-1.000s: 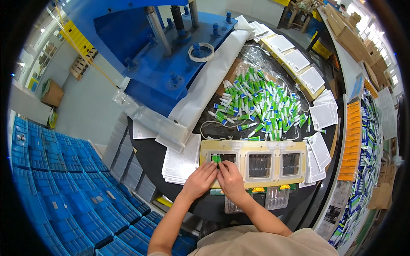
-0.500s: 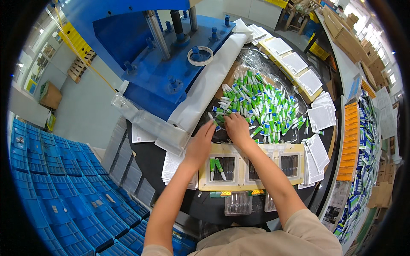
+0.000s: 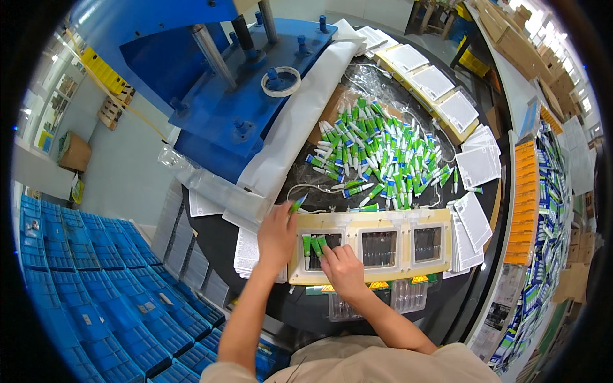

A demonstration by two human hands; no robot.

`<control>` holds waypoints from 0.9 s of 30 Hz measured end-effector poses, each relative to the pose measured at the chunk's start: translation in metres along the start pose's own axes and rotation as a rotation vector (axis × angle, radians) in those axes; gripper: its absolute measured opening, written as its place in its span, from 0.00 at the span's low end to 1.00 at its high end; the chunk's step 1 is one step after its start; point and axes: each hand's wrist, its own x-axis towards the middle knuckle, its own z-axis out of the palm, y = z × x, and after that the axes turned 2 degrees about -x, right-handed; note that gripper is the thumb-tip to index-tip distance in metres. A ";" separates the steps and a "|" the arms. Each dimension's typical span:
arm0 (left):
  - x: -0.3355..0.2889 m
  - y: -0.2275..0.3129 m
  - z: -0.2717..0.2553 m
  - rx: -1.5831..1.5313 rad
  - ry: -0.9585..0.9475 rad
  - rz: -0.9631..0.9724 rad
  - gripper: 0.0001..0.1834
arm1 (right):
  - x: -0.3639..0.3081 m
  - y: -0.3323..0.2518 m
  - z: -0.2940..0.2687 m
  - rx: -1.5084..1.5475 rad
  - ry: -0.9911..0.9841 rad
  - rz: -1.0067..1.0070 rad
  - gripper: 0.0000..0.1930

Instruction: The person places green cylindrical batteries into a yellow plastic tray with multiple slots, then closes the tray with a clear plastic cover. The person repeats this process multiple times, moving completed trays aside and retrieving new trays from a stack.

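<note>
In front of me lies a cream mould frame (image 3: 329, 221) with three windows, each lined with a clear plastic blister tray (image 3: 378, 247). Two small green-and-white tubes (image 3: 306, 244) lie side by side in the left window. Beside them, my right hand (image 3: 345, 271) pinches a third small tube (image 3: 321, 241) at that window. My left hand (image 3: 278, 237) is at the frame's upper left corner, its fingers closed on another small tube (image 3: 297, 203) that sticks up from them. Beyond the frame spreads a loose heap of the same tubes (image 3: 396, 153).
A blue press (image 3: 211, 108) stands at the left behind a white sheet (image 3: 300, 108). Printed cards (image 3: 479, 167) lie around the black round table, some on a second frame (image 3: 456, 131) at the far right. Blue crates (image 3: 96, 300) fill the lower left; an orange bin (image 3: 520, 204) stands right.
Both hands have come back from the heap, each with a tube. My right hand is now at the left window; my left is by the frame's corner. The view has shifted slightly.
</note>
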 end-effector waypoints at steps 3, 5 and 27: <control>-0.059 0.013 -0.021 -0.049 -0.075 0.113 0.20 | -0.001 -0.008 0.009 0.006 -0.030 -0.001 0.15; -0.078 0.015 -0.017 -0.143 -0.196 0.078 0.20 | -0.003 -0.014 0.007 0.044 -0.039 0.045 0.15; -0.088 0.011 -0.004 0.010 -0.168 0.289 0.22 | 0.109 0.119 -0.052 0.002 -0.160 0.032 0.10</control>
